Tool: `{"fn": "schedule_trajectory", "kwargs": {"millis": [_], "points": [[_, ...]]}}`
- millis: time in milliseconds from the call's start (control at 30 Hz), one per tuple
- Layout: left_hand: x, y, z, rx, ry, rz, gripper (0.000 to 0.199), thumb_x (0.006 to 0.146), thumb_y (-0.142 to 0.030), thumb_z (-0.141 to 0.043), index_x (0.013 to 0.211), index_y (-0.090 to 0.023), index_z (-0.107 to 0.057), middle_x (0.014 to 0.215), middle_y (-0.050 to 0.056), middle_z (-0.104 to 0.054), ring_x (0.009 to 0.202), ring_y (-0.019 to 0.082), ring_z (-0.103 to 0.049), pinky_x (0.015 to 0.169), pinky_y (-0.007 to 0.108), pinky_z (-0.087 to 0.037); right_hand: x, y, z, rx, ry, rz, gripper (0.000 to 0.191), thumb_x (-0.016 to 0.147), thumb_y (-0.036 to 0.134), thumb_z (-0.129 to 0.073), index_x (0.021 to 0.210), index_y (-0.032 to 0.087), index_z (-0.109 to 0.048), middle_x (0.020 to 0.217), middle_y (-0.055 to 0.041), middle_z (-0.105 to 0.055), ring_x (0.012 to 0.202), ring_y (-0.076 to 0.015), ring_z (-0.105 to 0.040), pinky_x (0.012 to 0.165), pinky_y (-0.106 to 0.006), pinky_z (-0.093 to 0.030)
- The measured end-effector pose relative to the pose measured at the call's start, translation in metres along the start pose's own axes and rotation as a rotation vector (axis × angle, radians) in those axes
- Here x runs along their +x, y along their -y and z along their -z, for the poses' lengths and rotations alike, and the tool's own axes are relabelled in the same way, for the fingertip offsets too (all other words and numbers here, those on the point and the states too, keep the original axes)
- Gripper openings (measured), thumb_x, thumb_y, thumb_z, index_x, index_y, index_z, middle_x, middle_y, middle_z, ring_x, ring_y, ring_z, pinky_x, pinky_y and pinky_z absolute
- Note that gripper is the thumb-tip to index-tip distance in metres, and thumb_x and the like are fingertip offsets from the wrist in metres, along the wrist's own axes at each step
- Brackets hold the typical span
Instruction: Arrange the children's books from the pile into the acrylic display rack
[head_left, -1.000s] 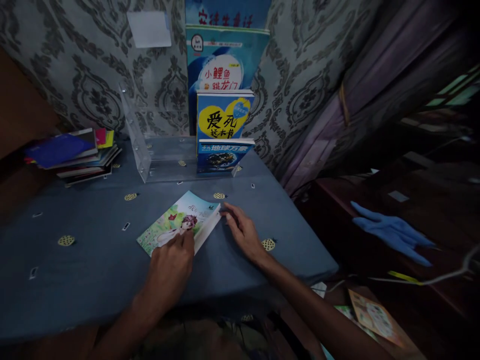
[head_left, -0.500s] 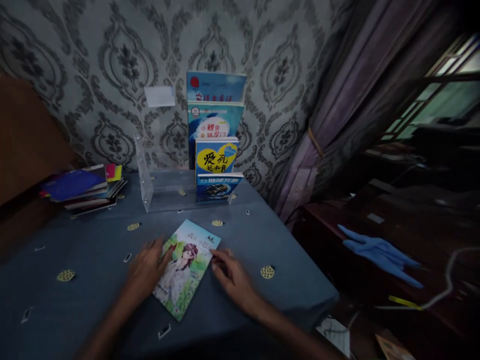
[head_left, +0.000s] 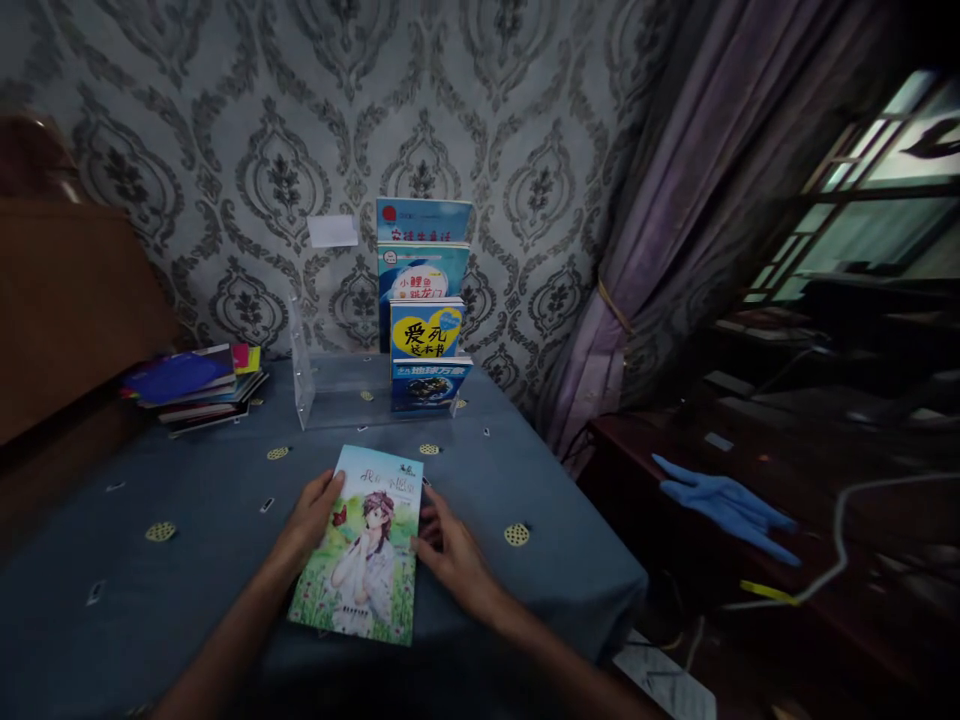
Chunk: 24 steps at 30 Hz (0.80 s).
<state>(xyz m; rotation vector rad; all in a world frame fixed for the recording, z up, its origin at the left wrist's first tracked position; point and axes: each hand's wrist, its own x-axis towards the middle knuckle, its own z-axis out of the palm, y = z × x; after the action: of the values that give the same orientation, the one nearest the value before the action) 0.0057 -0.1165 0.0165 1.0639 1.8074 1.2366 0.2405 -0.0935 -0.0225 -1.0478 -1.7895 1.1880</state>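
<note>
A book [head_left: 373, 560] with a drawn figure, a red butterfly and green meadow on its cover is in front of me, cover up. My left hand [head_left: 311, 515] grips its left edge, thumb on the cover and the other fingers underneath. On the opposite side my right hand [head_left: 450, 550] holds the right edge, its thumb at the cover's rim and fingers partly hidden behind. Beyond it stands a clear acrylic rack [head_left: 301, 375]. Several books are stepped in its right part, with a blue book [head_left: 429, 388] in front and a yellow-and-blue book [head_left: 426, 328] behind that.
A pile of books [head_left: 199, 385] lies at the left of the cloth-covered table [head_left: 225, 550], near a brown box [head_left: 75, 300]. To the right, past the table edge, are a blue glove [head_left: 724, 505], a pale cable [head_left: 840, 530] and a tied curtain [head_left: 645, 240].
The book has turned from slanted to nearly upright in my view and looks closer. My left hand has gone from lying over the cover to gripping its left edge. The view has shifted slightly.
</note>
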Motion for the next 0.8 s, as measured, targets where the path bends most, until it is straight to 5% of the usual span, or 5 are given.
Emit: {"fn": "schedule_trajectory", "kwargs": {"millis": [100, 233, 467, 600, 800], "points": [[-0.007, -0.003, -0.005, 0.03, -0.087, 0.009, 0.057, 0.09, -0.061, -0.055, 0.123, -0.016, -0.065, 0.114, 0.013, -0.075, 0.11, 0.031, -0.07, 0.085, 0.038, -0.058, -0.004, 0.011, 0.01, 0.139, 0.123, -0.156, 0.067, 0.077, 0.036, -0.068, 0.139, 0.021, -0.049, 0.09, -0.0011, -0.065, 0.054, -0.0107, -0.057, 0.049, -0.025, -0.048], [-0.011, -0.011, -0.013, 0.098, -0.067, -0.135, 0.059, 0.095, -0.063, -0.046, 0.131, -0.018, -0.061, 0.123, 0.011, -0.072, 0.122, 0.03, -0.064, 0.094, 0.039, -0.055, -0.006, 0.031, 0.022, 0.279, 0.254, -0.217, 0.046, 0.078, 0.048, -0.066, 0.112, 0.018, -0.058, 0.075, 0.0041, -0.06, 0.042, -0.0052, -0.045, 0.04, -0.019, -0.032], [-0.014, -0.033, -0.02, 0.128, -0.048, -0.219, 0.057, 0.101, -0.057, -0.036, 0.144, -0.022, -0.049, 0.139, 0.014, -0.063, 0.135, 0.032, -0.054, 0.103, 0.049, -0.05, -0.002, 0.063, 0.041, 0.111, 0.069, 0.062, 0.027, 0.087, 0.043, -0.058, 0.103, 0.022, -0.056, 0.074, 0.0012, -0.061, 0.052, -0.0134, -0.057, 0.046, -0.025, -0.041], [-0.028, -0.042, -0.027, -0.029, -0.143, -0.24, 0.055, 0.103, -0.055, -0.031, 0.143, -0.02, -0.048, 0.139, 0.011, -0.062, 0.14, 0.027, -0.048, 0.109, 0.04, -0.046, -0.009, 0.075, 0.047, -0.206, -0.108, 0.34, 0.02, 0.097, 0.033, -0.045, 0.111, 0.022, -0.055, 0.084, -0.0036, -0.065, 0.067, -0.0182, -0.061, 0.058, -0.029, -0.044], [-0.039, -0.028, -0.033, -0.033, 0.05, -0.406, 0.065, 0.089, -0.055, -0.058, 0.142, -0.022, -0.043, 0.135, 0.009, -0.063, 0.136, 0.026, -0.051, 0.111, 0.035, -0.042, -0.012, 0.055, 0.049, -0.306, -0.151, 0.35, 0.01, 0.099, 0.027, -0.041, 0.101, 0.023, -0.051, 0.082, -0.0031, -0.064, 0.07, -0.0191, -0.06, 0.063, -0.03, -0.044]]}}
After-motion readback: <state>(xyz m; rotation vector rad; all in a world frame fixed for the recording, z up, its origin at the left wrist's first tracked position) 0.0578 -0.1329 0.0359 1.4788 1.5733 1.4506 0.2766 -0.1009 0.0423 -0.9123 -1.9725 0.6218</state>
